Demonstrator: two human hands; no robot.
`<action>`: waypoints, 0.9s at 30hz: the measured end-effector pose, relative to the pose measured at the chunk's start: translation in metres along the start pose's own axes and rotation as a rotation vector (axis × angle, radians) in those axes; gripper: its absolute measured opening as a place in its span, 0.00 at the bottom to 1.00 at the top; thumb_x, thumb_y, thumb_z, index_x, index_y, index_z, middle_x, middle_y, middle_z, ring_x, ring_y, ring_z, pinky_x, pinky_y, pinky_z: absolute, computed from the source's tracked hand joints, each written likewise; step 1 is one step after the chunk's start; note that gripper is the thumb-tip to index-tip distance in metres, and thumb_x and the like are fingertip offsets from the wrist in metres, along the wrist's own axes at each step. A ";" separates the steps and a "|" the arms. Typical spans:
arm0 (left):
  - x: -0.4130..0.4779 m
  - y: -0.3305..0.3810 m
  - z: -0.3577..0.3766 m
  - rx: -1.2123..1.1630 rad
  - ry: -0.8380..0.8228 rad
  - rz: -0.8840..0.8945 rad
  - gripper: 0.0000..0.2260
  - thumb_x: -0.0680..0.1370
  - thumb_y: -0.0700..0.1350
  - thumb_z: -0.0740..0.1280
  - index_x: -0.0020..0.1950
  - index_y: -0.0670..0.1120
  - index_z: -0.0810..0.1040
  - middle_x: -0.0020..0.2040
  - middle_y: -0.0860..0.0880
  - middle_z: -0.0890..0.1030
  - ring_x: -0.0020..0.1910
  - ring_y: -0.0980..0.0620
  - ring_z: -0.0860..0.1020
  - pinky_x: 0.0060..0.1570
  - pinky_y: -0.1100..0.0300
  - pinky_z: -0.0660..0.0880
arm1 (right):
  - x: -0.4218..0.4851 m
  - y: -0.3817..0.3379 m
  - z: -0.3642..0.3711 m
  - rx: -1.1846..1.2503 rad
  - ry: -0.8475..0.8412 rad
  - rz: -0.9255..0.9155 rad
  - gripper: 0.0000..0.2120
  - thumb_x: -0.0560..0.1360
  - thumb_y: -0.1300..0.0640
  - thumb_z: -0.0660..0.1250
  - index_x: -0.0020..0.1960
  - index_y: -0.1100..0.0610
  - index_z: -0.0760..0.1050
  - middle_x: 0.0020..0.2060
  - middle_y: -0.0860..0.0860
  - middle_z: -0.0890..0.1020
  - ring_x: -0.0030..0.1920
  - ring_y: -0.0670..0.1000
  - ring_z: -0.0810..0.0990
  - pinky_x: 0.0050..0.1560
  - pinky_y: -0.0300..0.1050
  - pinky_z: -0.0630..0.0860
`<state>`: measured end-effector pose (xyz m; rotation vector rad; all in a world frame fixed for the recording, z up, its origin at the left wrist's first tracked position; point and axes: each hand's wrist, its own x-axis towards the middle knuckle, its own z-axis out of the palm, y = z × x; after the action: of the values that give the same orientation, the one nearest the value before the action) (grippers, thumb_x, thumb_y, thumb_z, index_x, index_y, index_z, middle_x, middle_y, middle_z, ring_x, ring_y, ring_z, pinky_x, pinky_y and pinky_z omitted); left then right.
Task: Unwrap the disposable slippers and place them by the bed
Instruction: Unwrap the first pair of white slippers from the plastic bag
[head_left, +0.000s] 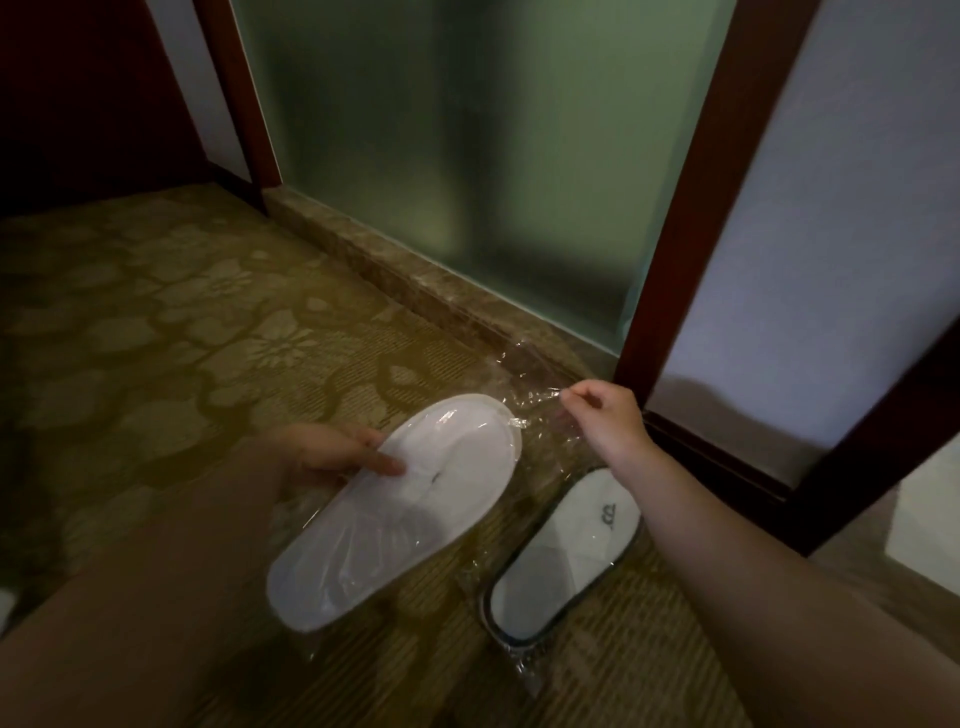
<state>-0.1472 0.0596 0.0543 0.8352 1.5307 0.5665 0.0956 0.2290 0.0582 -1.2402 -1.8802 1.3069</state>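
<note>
My left hand (332, 451) grips a white disposable slipper (410, 509) by its left edge, sole side up, above the carpet. Clear plastic wrap (524, 395) still covers the slipper and stretches off its far end to the right. My right hand (605, 415) pinches that stretched wrap between thumb and fingers, just beyond the slipper's tip. A second white slipper (566, 556) with a dark rim and a small logo lies on the carpet below my right forearm, inside its own clear plastic bag.
Patterned gold-green carpet (156, 338) covers the floor. A marble threshold (395, 270) runs under a frosted glass panel (467, 145) in a dark wooden frame (680, 218). A white wall panel (831, 234) stands at the right.
</note>
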 end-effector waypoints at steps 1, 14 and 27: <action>0.000 0.002 0.001 0.007 -0.003 -0.001 0.36 0.48 0.55 0.82 0.53 0.45 0.81 0.49 0.46 0.85 0.47 0.50 0.83 0.50 0.56 0.80 | 0.000 0.001 -0.001 0.055 0.000 0.048 0.10 0.77 0.57 0.63 0.38 0.53 0.77 0.35 0.51 0.81 0.38 0.50 0.80 0.43 0.45 0.76; 0.000 0.004 0.005 -0.011 0.079 0.032 0.35 0.42 0.57 0.81 0.46 0.47 0.84 0.43 0.49 0.87 0.43 0.52 0.84 0.42 0.61 0.80 | 0.001 -0.003 -0.004 0.256 0.083 0.111 0.04 0.75 0.57 0.66 0.48 0.54 0.79 0.42 0.50 0.81 0.43 0.49 0.78 0.44 0.40 0.74; -0.010 0.006 0.009 0.040 0.052 -0.012 0.19 0.63 0.50 0.75 0.52 0.44 0.81 0.46 0.48 0.86 0.42 0.54 0.85 0.38 0.64 0.79 | -0.008 -0.025 0.016 -0.013 -0.370 -0.085 0.04 0.74 0.58 0.69 0.46 0.56 0.82 0.41 0.53 0.84 0.38 0.49 0.82 0.33 0.35 0.78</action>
<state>-0.1370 0.0545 0.0635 0.8470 1.5976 0.5542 0.0762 0.2123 0.0757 -0.9597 -2.1691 1.5621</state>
